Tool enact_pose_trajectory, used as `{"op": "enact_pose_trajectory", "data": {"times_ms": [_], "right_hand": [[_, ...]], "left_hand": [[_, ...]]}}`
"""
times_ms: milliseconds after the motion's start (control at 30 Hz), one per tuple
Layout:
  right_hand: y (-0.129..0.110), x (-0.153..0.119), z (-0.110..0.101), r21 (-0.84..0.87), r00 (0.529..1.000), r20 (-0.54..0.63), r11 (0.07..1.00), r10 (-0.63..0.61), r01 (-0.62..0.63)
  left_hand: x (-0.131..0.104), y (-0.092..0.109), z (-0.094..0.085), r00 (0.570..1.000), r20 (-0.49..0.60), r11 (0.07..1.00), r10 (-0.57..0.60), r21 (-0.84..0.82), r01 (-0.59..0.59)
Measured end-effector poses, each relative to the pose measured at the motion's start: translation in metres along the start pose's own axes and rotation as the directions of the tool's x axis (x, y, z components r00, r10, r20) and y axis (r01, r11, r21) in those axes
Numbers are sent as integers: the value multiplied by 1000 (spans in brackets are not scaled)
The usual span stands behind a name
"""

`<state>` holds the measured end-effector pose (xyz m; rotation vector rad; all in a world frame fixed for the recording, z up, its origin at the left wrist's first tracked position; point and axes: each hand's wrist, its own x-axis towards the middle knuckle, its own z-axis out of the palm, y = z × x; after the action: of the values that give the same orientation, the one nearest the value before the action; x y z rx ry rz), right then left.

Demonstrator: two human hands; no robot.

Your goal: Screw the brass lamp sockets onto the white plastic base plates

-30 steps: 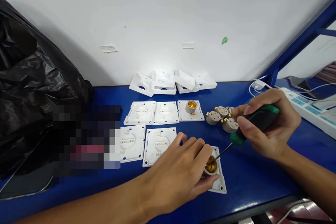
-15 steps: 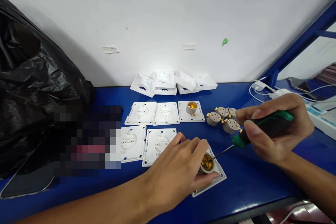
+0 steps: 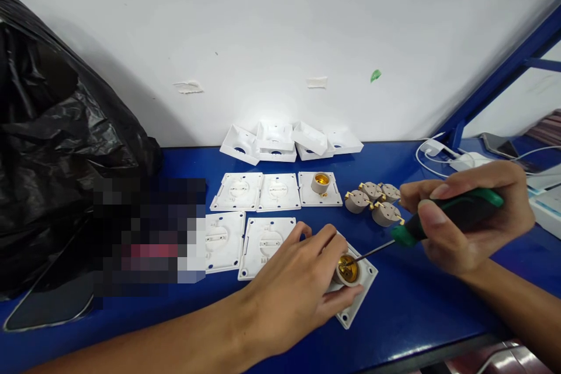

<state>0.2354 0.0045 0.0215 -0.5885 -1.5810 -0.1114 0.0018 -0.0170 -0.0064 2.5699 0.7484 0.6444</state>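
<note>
My left hand (image 3: 302,283) is closed around a round lamp socket (image 3: 349,272) with a brass-coloured inside, which sits on a square white base plate (image 3: 362,289). In my right hand (image 3: 473,222) is a screwdriver (image 3: 460,213) with a green and black handle. Its slanted shaft reaches into the socket; the tip is hard to make out inside. Just left of my right hand lie several loose lamp sockets (image 3: 385,213) with brass tabs. Behind my left hand, another white plate (image 3: 331,193) bears a fitted socket (image 3: 321,182).
Several bare white base plates (image 3: 239,191) lie in rows on the blue table (image 3: 421,292). White box-shaped covers (image 3: 276,137) are piled against the wall. A black plastic bag (image 3: 65,128) stands at the left. White cables and a charger (image 3: 433,149) lie at the back right.
The base plate has turned under my left hand, its corner now pointing further right and toward me. My right hand with the screwdriver has shifted slightly right.
</note>
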Motion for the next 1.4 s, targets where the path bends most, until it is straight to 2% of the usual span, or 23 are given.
{"op": "enact_pose_trajectory", "data": {"times_ms": [100, 467, 600, 667, 833, 1133, 1267, 1400], "right_hand": [[-2, -1, 0, -24, 1000, 2, 1000, -9, 9], [1, 0, -2, -47, 998, -43, 998, -34, 32], [1, -1, -2, -57, 997, -79, 998, -6, 2], [0, -2, -2, -63, 997, -82, 998, 0, -6], [1, -2, -2, -84, 995, -99, 996, 15, -24], [-5, 2, 1, -121, 998, -68, 993, -10, 2], [-10, 3, 1, -46, 996, -86, 999, 16, -20], [-16, 3, 2, -22, 997, -29, 998, 66, -67]], "left_hand": [[-1, -1, 0, 1000, -10, 1000, -2, 8, 2], [-2, -5, 8, 989, -84, 992, 122, -11, -124], [-2, -3, 3, 990, -38, 990, 137, -21, -138], [-2, -3, 1, 991, -24, 992, 130, -3, -130], [-2, -3, 2, 993, -69, 995, 100, 24, -98], [-1, -4, 4, 996, -52, 997, 79, 27, -77], [-2, -3, 3, 999, -3, 998, 54, 36, -53], [-2, -3, 2, 999, -1, 998, 53, 41, -53]]}}
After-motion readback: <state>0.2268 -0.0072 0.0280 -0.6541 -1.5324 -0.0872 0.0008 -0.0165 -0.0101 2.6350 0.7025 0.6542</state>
